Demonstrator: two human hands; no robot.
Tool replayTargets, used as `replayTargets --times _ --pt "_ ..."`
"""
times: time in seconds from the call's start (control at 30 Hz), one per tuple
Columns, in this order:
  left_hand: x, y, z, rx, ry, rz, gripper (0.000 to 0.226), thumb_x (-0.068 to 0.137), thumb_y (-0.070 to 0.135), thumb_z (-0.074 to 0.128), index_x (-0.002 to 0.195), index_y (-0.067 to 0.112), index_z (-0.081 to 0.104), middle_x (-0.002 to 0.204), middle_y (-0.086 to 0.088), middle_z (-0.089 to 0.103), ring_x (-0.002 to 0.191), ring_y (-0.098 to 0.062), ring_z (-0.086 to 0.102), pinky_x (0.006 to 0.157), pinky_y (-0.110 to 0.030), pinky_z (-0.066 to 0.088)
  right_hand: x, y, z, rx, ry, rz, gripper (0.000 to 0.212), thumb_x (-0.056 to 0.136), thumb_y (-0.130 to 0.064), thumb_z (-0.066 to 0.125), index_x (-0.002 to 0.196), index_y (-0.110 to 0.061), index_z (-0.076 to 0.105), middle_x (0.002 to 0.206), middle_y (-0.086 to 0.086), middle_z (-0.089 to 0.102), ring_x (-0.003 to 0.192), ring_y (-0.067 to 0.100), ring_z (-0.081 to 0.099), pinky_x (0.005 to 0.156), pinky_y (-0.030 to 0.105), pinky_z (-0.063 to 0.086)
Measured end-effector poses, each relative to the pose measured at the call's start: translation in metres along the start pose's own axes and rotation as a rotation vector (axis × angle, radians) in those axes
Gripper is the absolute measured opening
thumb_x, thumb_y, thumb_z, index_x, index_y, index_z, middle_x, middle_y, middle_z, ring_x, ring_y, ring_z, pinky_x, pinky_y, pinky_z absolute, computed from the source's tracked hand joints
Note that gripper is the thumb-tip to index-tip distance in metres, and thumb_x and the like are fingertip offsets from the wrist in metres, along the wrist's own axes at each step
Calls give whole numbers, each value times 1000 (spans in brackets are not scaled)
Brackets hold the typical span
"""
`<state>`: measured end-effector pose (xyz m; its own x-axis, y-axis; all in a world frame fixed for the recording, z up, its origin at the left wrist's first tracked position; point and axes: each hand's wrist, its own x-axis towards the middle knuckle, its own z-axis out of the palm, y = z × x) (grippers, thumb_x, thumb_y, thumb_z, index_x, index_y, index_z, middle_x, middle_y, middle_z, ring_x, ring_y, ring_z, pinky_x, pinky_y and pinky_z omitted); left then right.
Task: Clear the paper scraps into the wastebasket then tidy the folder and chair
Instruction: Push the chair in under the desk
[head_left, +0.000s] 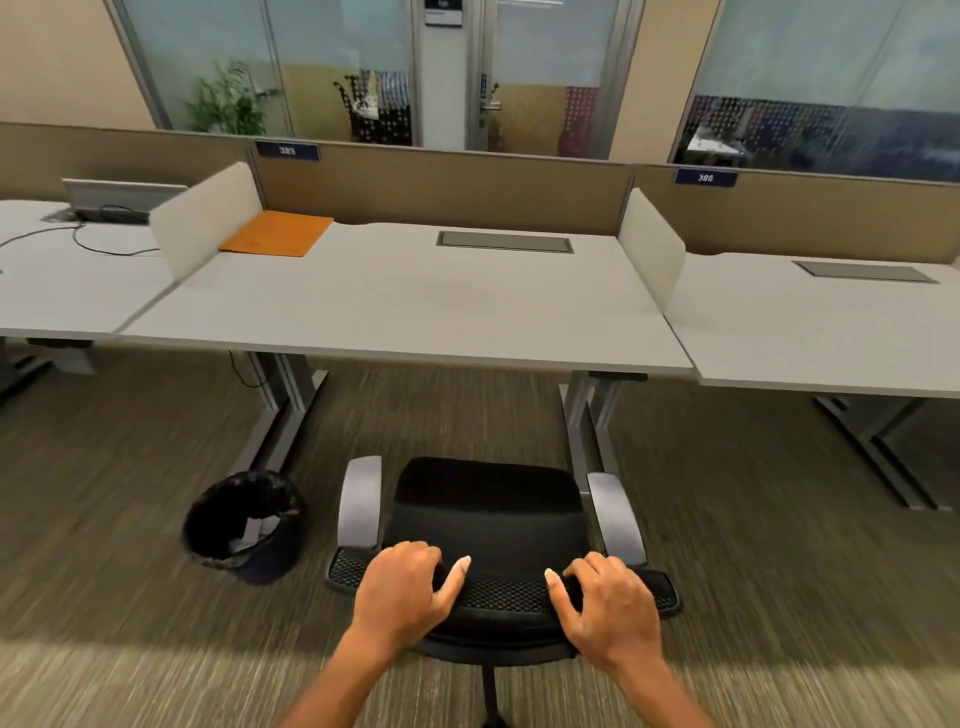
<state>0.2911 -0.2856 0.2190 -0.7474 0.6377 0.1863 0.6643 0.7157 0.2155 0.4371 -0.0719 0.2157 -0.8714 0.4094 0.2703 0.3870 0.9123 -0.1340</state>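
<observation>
Head view: desk (405, 306) ran across mid-frame, long axis left-right, beige partition (441, 182) behind it, white side dividers at both ends. Neighbouring desks sat at far left and far right; the left one carried cables and a grey box. Cable hatch (505, 242) was set into the desk's rear centre.

Orange folder (276, 234) lay flat at the desk's upper-left corner, just beside the left divider, one edge roughly parallel to the partition.

Chair (488, 525) stood at lower centre on carpet, seat pointing toward the desk, backrest nearest the camera, top rail running left-right. Open floor lay between seat front and desk edge; desk legs flanked that gap.

Left hand (402, 584) and right hand (605, 603) both curled over the mesh top of the backrest, fingers wrapped forward, thumbs pointing inward toward each other.

Wastebasket (244, 525) sat lower left of the chair, near the left desk leg, black liner, tilted toward camera; pale paper scraps (254, 530) were visible inside. Frame was motion-blurred at the edges.
</observation>
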Motion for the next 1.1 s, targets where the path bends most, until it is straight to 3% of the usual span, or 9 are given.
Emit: replayTargets --times 0.43,1.1 --pt "72 -83 -3 -44 76 47 47 85 60 47 60 21 53 59 9 49 59 -8 45 51 -18 39 83 -58 34 8 21 43 40 91 -56 36 73 -25 54 71 -9 51 64 8 43 53 19 38" --pt "260 -191 8 -54 45 -16 43 85 58 48 63 21 52 65 10 46 62 -8 46 54 -19 43 300 -94 109 104 17 34 33 88 -49 42 69 -24 51 69 -8 46 60 9 43 50 19 41"
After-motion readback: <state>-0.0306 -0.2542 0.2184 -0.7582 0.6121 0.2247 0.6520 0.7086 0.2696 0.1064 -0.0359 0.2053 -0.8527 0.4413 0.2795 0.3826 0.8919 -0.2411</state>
